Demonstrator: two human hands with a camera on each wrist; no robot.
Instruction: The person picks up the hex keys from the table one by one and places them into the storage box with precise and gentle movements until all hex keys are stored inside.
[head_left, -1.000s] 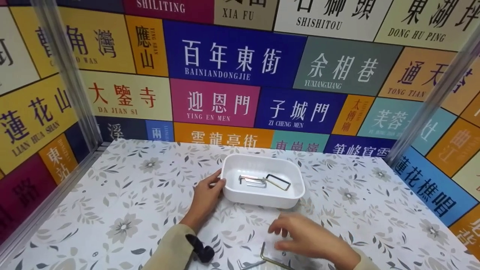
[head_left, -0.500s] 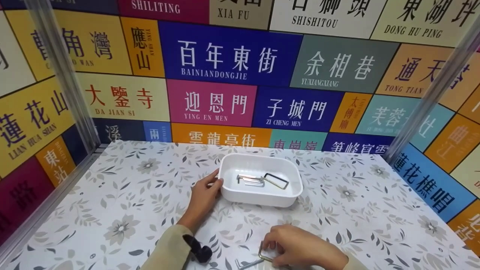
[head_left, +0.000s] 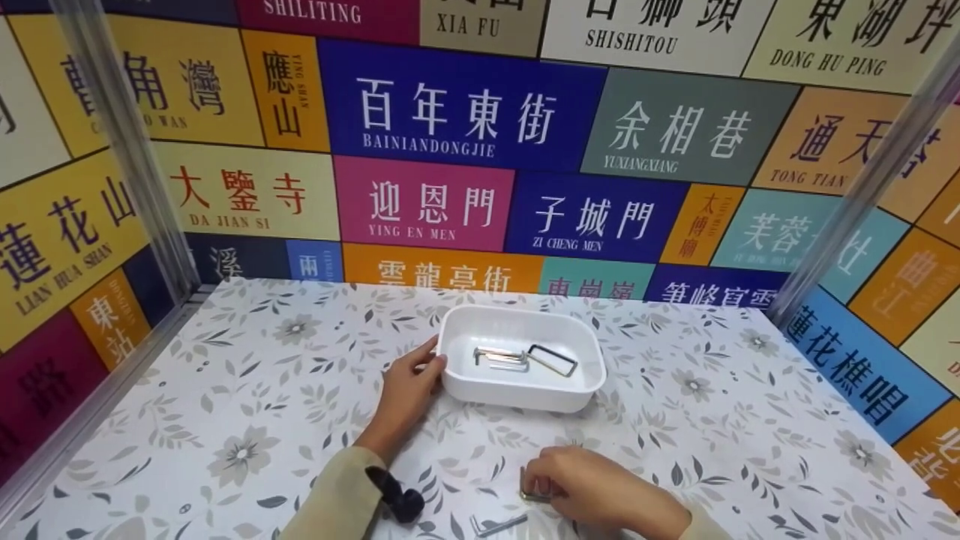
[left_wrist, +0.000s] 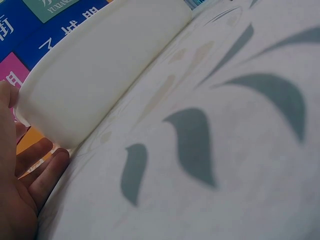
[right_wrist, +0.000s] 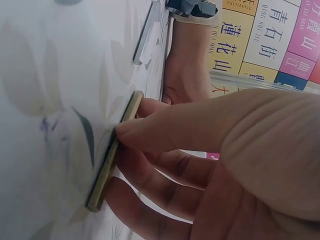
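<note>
My right hand (head_left: 581, 487) is low at the front of the table. Its thumb and fingers pinch a brass-coloured hex key (right_wrist: 112, 155), whose rod lies close to the cloth in the right wrist view. Most of that key is hidden by the hand in the head view. A silver hex key (head_left: 501, 523) lies just to the left. Further back stands a white plastic bin (head_left: 517, 397) with several hex keys (head_left: 501, 358) inside, some silver and some darker. My left hand (head_left: 409, 390) rests against the bin's left end, its fingers (left_wrist: 47, 172) by the lower corner.
Under everything is a white cloth (head_left: 300, 390) printed with leaves and flowers. A wall of coloured name panels (head_left: 465, 105) closes off the back. Metal posts (head_left: 150, 150) stand at the table's rear corners. A black wrist device (head_left: 401, 499) sits on the left sleeve.
My right hand has come down toward the table front and taken hold of the brass-coloured hex key. The key has turned and is now mostly covered. My left hand stays at the bin.
</note>
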